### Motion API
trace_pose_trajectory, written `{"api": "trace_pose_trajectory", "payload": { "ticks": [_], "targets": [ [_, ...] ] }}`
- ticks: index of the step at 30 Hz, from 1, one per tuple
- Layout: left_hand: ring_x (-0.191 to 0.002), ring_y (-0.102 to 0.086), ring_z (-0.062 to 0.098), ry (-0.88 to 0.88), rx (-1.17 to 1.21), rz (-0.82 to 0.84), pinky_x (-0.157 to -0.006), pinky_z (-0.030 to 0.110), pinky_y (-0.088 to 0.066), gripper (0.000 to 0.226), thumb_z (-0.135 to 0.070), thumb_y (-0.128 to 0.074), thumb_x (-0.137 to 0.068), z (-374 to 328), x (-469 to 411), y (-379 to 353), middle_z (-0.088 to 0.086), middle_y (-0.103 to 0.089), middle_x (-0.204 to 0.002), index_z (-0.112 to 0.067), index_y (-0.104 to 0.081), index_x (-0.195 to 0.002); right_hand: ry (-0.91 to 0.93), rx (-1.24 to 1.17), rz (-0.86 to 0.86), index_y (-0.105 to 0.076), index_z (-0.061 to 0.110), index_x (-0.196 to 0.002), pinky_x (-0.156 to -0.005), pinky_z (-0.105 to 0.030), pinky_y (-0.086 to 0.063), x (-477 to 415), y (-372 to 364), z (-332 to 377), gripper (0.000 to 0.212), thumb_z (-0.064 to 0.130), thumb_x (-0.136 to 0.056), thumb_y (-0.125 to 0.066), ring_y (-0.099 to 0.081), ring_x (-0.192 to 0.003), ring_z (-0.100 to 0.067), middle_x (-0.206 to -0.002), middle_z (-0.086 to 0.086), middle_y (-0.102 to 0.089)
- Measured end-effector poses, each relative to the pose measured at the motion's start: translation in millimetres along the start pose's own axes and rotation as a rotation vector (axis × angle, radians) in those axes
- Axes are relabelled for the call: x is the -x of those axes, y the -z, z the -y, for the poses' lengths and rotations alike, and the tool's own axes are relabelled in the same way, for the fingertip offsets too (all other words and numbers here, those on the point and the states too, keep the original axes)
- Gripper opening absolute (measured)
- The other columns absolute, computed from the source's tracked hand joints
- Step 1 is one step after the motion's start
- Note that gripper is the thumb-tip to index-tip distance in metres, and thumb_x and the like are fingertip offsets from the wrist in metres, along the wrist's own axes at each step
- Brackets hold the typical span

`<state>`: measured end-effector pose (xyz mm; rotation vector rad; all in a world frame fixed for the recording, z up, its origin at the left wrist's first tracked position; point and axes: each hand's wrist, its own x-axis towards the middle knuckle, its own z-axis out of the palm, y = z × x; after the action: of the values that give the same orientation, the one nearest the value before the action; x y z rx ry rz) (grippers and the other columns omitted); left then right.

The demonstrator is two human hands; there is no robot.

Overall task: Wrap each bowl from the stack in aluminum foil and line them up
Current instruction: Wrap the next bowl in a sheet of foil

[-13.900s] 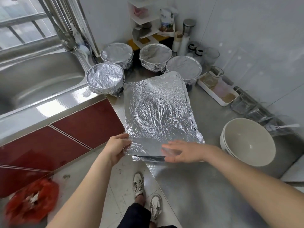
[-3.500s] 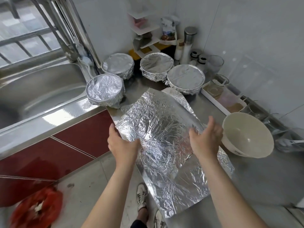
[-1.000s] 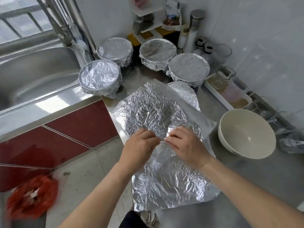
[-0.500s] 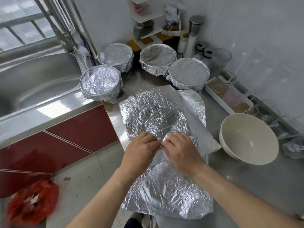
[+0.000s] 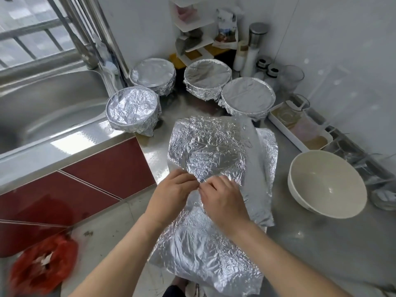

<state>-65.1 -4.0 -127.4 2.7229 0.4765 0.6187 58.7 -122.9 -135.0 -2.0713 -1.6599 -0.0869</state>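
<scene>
My left hand point(image 5: 171, 189) and right hand point(image 5: 222, 200) have fingers clamped on the foil point(image 5: 210, 151) overhanging the front edge of the surface point(image 5: 321, 243), and tugging too hard could rip it before it wraps the bowl point(image 5: 325, 183).

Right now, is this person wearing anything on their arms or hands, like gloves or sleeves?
Nothing shows. The left hand and right hand are bare, no gloves, rings or watch visible. The left forearm and right forearm are bare to the frame's edge, so no sleeve is in view.
</scene>
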Motion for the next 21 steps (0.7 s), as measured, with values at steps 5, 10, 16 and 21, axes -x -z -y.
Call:
{"api": "trace_pose_trajectory", "payload": {
  "ticks": [5, 10, 16, 21],
  "targets": [
    [-0.099, -0.062, 0.019, 0.121, 0.007, 0.048, -0.076, 0.033, -0.057, 0.015, -0.008, -0.076, -0.08, -1, -7, 14, -0.004, -0.072, -0.099, -0.017, -0.078, -0.091, 0.028, -0.112, 0.106, -0.071, 0.014, -0.089, -0.074, -0.034, -0.05, 1, 21, -30, 0.004, 0.016, -0.086, -0.07, -0.052, -0.082, -0.016, -0.087, 0.003, -0.061],
    [-0.085, -0.06, 0.017, 0.063, 0.082, 0.114, -0.064, 0.028, -0.053, 0.007, -0.023, -0.074, -0.083, -24, -11, 7, -0.006, -0.069, -0.089, -0.02, -0.078, -0.088, 0.147, -0.017, 0.091, -0.07, 0.011, -0.087, -0.072, -0.029, -0.046, 2, 23, -35, 0.008, 0.016, -0.083, -0.074, -0.05, -0.079, -0.018, -0.084, 0.001, -0.06],
    [-0.081, -0.059, 0.015, 0.062, 0.104, 0.108, -0.069, 0.025, -0.049, 0.035, -0.041, -0.052, -0.089, -20, -8, -2, -0.005, -0.069, -0.084, -0.017, -0.078, -0.087, 0.203, 0.062, 0.05, -0.066, 0.01, -0.085, -0.065, -0.025, -0.041, 7, 14, -31, 0.01, 0.007, -0.082, -0.075, -0.049, -0.074, -0.018, -0.08, -0.002, -0.059],
    [-0.078, -0.059, 0.018, 0.043, 0.029, 0.059, -0.068, 0.025, -0.046, 0.009, -0.021, -0.075, -0.079, -20, -10, -3, -0.004, -0.069, -0.084, -0.014, -0.077, -0.085, 0.169, 0.035, 0.01, -0.066, 0.011, -0.087, -0.065, -0.026, -0.043, 6, 10, -26, 0.007, 0.01, -0.085, -0.072, -0.05, -0.073, -0.018, -0.081, -0.001, -0.06]
  ]
}}
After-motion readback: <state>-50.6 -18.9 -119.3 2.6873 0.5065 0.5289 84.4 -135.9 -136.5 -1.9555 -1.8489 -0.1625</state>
